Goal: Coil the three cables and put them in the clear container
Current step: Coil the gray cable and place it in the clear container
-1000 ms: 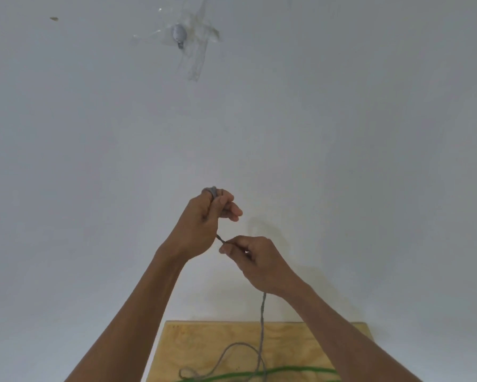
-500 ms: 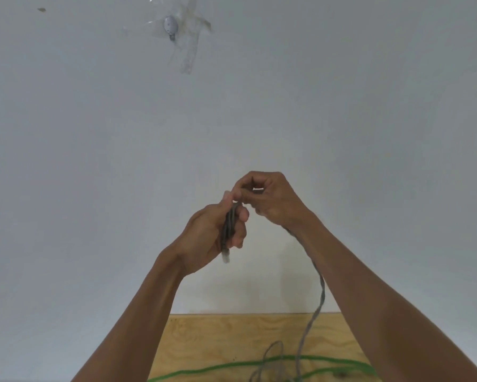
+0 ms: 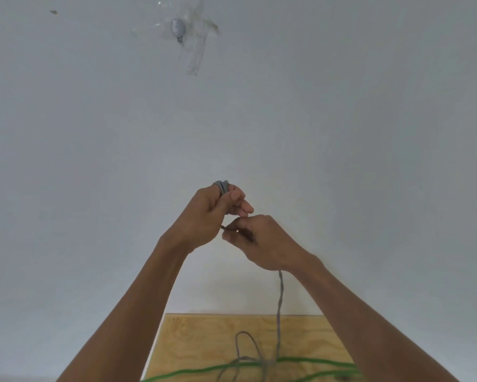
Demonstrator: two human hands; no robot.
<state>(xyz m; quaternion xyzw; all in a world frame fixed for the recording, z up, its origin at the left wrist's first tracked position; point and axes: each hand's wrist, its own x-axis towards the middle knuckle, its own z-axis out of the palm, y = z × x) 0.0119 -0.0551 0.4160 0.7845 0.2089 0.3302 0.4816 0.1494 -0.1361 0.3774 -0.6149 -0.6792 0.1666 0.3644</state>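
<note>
Both hands (image 3: 240,224) curled, pinching gray cable (image 3: 280,296)

Soft, even light fills the plain white wall (image 3: 342,106); faint shadows sit behind the hands, and everything looks slightly blurry.

Green cable (image 3: 259,368) (with grey cable (image 3: 280,304)) sprawls across the plywood board (image 3: 198,334).

Bare forearms, seemingly no sleeves
</note>
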